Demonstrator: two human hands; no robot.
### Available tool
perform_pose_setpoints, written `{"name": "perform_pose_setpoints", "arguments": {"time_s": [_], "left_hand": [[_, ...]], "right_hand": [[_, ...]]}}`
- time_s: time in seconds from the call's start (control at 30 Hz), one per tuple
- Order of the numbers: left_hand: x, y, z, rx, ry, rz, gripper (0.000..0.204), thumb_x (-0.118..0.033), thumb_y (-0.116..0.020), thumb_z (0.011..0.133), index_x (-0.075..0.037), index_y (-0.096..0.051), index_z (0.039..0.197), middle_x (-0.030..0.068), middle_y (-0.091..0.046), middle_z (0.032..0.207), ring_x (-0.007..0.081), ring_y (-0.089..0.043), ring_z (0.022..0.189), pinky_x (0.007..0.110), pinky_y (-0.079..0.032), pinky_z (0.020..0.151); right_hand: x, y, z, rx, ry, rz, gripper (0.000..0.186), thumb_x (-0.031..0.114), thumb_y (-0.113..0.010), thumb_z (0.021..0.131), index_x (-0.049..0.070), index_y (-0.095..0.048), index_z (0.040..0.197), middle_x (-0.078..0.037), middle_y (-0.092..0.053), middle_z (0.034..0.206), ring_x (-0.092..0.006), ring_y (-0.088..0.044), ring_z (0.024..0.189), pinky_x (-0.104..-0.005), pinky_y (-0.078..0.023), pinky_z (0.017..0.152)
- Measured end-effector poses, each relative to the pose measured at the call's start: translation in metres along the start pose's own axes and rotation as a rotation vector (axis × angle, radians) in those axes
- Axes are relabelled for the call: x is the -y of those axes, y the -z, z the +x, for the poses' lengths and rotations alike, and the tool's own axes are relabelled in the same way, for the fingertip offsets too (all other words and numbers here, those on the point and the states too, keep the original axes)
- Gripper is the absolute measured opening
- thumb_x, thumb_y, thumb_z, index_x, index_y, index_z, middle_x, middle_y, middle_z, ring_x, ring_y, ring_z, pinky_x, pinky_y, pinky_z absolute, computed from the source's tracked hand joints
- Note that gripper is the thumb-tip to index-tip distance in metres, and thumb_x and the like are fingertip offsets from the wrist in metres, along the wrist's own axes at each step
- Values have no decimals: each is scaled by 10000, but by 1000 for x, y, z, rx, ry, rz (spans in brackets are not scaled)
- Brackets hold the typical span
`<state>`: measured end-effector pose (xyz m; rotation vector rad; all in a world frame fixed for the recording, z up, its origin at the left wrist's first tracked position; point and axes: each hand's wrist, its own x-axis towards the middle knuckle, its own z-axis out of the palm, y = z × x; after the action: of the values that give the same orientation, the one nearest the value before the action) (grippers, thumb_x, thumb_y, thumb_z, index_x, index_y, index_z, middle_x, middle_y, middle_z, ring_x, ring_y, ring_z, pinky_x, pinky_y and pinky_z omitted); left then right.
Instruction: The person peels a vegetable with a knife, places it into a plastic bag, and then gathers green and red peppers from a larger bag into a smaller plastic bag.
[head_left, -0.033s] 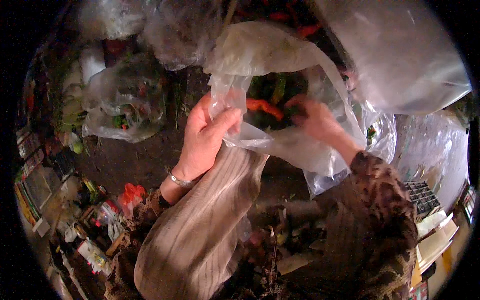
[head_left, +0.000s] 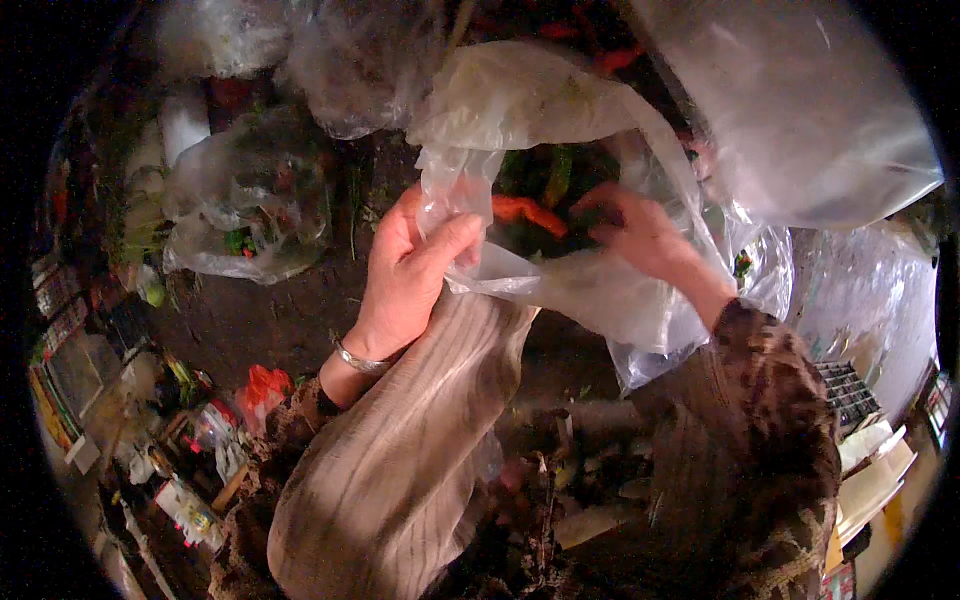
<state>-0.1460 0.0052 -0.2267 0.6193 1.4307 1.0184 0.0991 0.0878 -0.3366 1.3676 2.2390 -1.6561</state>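
Observation:
A translucent plastic bag is spread open in front of me, its rim forming a loose ring. My left hand pinches the left side of that rim between thumb and fingers. Through the opening show a long orange-red vegetable, its exact kind unclear, and a dark green long one. My right hand reaches over the bag's right side into the opening, close to the orange-red piece but apart from it. Its fingers curl inward and are smeared by motion; whether they hold anything is hidden.
A tied clear bag with greenery lies at the left. Large plastic sheeting covers the upper right. A red plastic bag and clutter sit lower left; a black gridded tray and cardboard pieces are at the right.
My right hand and wrist have shifted slightly to the right. The left hand keeps its grip on the bag's rim.

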Motion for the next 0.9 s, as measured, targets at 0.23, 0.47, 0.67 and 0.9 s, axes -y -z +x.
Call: {"name": "perform_pose_setpoints", "arguments": {"time_s": [0.23, 0.47, 0.67, 0.9], "left_hand": [[-4, -1, 1, -3, 13, -14, 274, -83, -614, 889, -45, -568, 1157, -13, -604, 858, 67, -534, 739, 236, -437, 653], [-3, -5, 1, -49, 6, 15, 276, -81, -617, 886, -45, -570, 1155, -20, -606, 870, 68, -537, 735, 235, -441, 654], [-4, -9, 1, -39, -2, -62, 292, -70, -622, 885, -47, -572, 1172, -22, -605, 886, 60, -534, 736, 227, -440, 649], [-3, -2, 0, 18, 21, -19, 336, -83, -616, 896, -33, -538, 1219, 2, -617, 935, 95, -557, 770, 255, -439, 682]], "right_hand": [[38, 58, -29, 150, -60, 579, 395, 58, -636, 844, 71, -556, 1230, 6, -628, 1001, -63, -546, 815, -240, -489, 692], [119, 114, -31, 12, 312, 1083, 397, 115, -609, 884, 30, -536, 1265, -102, -668, 1083, -159, -649, 936, -266, -504, 770], [64, 44, -13, 37, 165, 255, 286, 126, -577, 900, 22, -589, 1166, -124, -675, 1017, -245, -661, 900, -339, -506, 795], [33, -35, -7, -17, 36, -288, 428, 213, -675, 801, 54, -564, 1182, -205, -643, 1011, -385, -617, 940, -451, -500, 798]]}}
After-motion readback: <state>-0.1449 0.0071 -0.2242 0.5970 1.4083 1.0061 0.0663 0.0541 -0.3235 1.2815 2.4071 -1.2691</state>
